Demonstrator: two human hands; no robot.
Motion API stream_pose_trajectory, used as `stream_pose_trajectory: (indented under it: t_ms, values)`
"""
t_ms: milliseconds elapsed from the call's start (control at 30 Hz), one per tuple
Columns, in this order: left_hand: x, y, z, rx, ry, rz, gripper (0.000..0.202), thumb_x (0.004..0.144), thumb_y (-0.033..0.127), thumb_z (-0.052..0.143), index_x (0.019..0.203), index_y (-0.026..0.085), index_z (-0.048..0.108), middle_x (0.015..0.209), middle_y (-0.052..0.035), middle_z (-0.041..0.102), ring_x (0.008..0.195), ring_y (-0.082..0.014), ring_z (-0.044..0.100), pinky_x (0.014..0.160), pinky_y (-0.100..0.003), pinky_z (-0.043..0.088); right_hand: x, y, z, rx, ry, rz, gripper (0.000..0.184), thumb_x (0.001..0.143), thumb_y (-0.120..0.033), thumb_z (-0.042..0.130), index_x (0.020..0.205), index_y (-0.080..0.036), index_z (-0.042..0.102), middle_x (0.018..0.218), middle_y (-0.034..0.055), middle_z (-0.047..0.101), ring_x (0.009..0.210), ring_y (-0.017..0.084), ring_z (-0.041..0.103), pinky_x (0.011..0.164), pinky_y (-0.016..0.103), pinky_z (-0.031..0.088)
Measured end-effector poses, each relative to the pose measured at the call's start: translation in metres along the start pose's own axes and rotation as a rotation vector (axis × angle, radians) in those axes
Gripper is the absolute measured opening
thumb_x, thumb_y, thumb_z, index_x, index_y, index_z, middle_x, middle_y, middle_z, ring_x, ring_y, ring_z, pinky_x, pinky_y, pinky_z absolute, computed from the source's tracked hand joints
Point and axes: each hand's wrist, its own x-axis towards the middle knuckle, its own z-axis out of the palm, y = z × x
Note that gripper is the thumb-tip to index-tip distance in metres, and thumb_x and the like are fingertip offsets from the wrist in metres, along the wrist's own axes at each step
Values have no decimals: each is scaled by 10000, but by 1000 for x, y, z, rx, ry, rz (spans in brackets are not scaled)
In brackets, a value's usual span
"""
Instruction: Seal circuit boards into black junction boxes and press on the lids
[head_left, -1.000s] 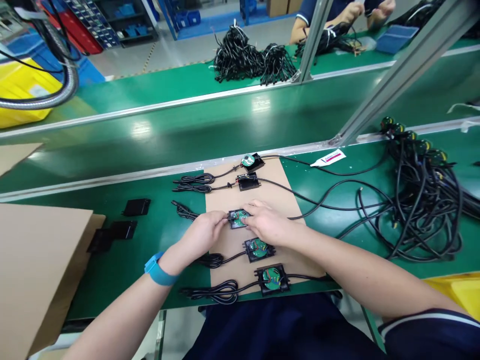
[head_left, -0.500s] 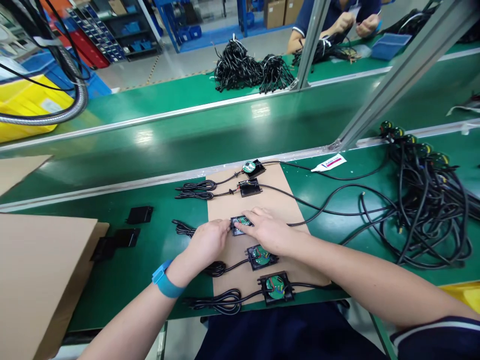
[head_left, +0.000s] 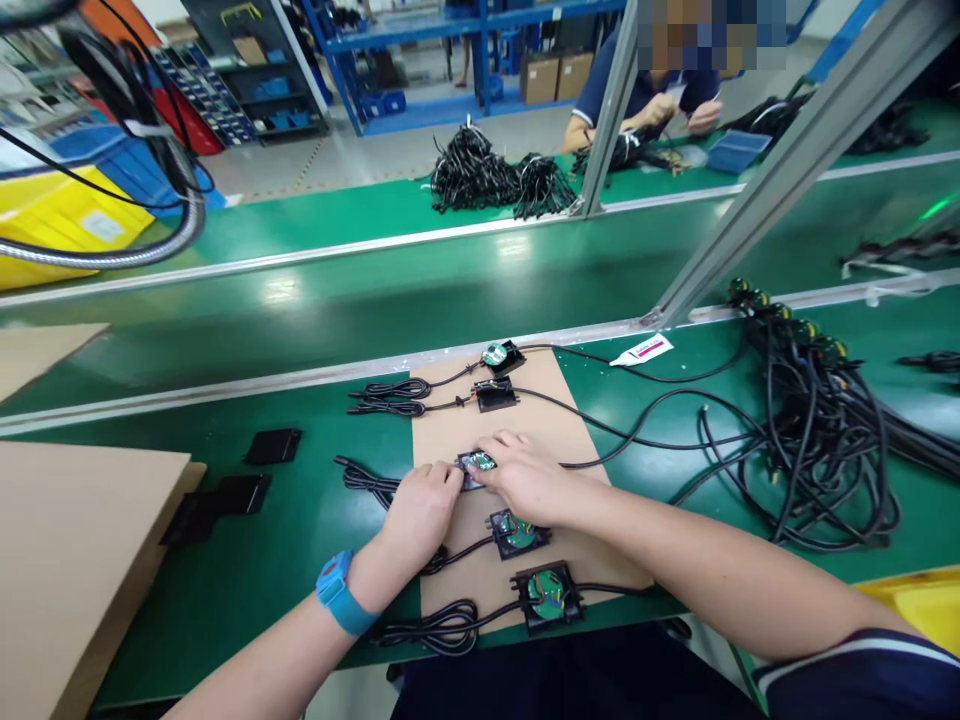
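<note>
A brown cardboard sheet (head_left: 457, 430) lies on the green bench with several small black boxes on it, each with a round green circuit board inside and a black cable attached. My left hand (head_left: 420, 515) and my right hand (head_left: 525, 478) meet over the middle box (head_left: 475, 464), fingers curled and pinched on its edges. Two more open boxes (head_left: 517, 531) (head_left: 547, 594) sit nearer to me. Two further boxes (head_left: 501, 354) (head_left: 495, 394) lie at the sheet's far end. A blue band is on my left wrist.
A big tangle of black cables (head_left: 817, 430) lies at the right, with a white tube (head_left: 641, 350) near the rail. Black lids (head_left: 272, 446) and a cardboard stack (head_left: 67, 560) sit at the left. Beyond the belt another person (head_left: 652, 100) handles cable bundles (head_left: 495, 170).
The view has tilted up and the scene has slid down the frame. Both hands stay on the middle box, with the fingers closer together over it.
</note>
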Motion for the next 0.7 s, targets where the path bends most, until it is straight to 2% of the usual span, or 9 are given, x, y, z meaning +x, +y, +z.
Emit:
stream_pose_trajectory:
  t_ms: [167,233,300,333,400,467,533,600,700]
  values:
    - [2,-16,-25,-264,152,41,157,953,207,528,850,182,644,900,-87,644,882,-244,607,805,-383,492,-17,0,-1,178,50,2,276,974,-338,607,1203,-247,731,1424,121,549,1271,292,468,1046,460,399]
    - [22,-29,-30,-346,307,37,122,961,258,550,975,175,639,1000,-106,662,971,-261,604,886,-413,495,-17,9,-7,201,166,43,265,981,-322,590,1186,-223,725,1402,117,574,1267,274,491,1076,460,390]
    - [52,-42,-26,-376,436,35,260,932,294,632,1150,157,599,1146,-140,663,1113,-300,583,990,-465,470,-7,28,-13,151,332,163,261,971,-220,551,1173,-166,708,1351,138,601,1242,268,508,1089,455,387]
    - [67,-48,-22,-400,453,34,360,896,298,691,1204,153,576,1187,-148,662,1156,-314,576,1015,-479,461,0,40,-16,112,393,239,275,945,-165,547,1175,-135,695,1313,155,617,1225,274,516,1087,454,391]
    - [95,-56,-13,-483,412,19,458,821,274,779,1211,157,570,1169,-141,684,1143,-311,603,1002,-467,480,16,65,-20,62,416,366,313,879,-94,568,1172,-99,679,1211,169,656,1172,286,543,1052,446,419]
    - [111,-60,-5,-587,359,-7,366,805,232,785,1114,169,598,1072,-109,714,1046,-275,650,933,-415,515,29,86,-20,69,355,414,294,841,-64,590,1114,-105,692,1097,153,690,1087,280,587,996,422,453]
    - [113,-61,-4,-670,347,-21,217,832,214,742,998,180,607,984,-74,722,933,-229,671,851,-358,526,32,96,-17,99,305,398,208,850,-67,598,1014,-133,708,1006,119,705,999,252,620,943,383,476]
    - [107,-61,-7,-717,355,-26,132,858,229,705,926,189,599,929,-46,717,831,-189,660,777,-314,511,27,94,-14,122,294,366,164,887,-88,589,989,-147,703,979,98,701,951,222,632,907,345,488]
    - [96,-58,-16,-796,339,-34,139,886,302,670,871,195,583,817,-14,691,687,-148,604,666,-272,465,10,77,-13,124,298,320,205,949,-121,533,1095,-139,675,1036,111,684,973,205,634,894,318,493]
